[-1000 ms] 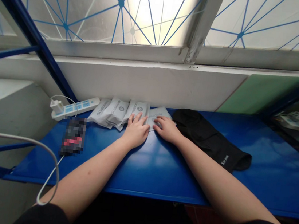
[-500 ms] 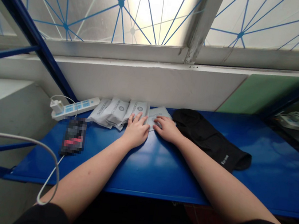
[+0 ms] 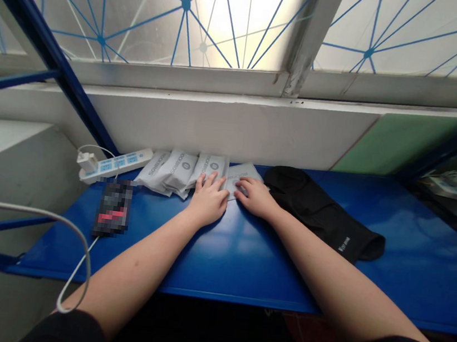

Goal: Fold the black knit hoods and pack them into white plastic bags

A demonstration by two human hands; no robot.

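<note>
Touching white packets (image 3: 180, 169), left hand (image 3: 208, 202), right hand (image 3: 255, 197)

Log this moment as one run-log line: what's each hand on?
left hand: open, fingers on white packet | right hand: open, fingers on flat white packet | nearby: black sock

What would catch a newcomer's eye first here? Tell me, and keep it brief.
The bright blue bench stands out first, running beneath a frosted window crossed by blue lines. At its middle, the left hand and right hand rest on a row of white printed packets. To the right of them lies a long black sock.
</note>
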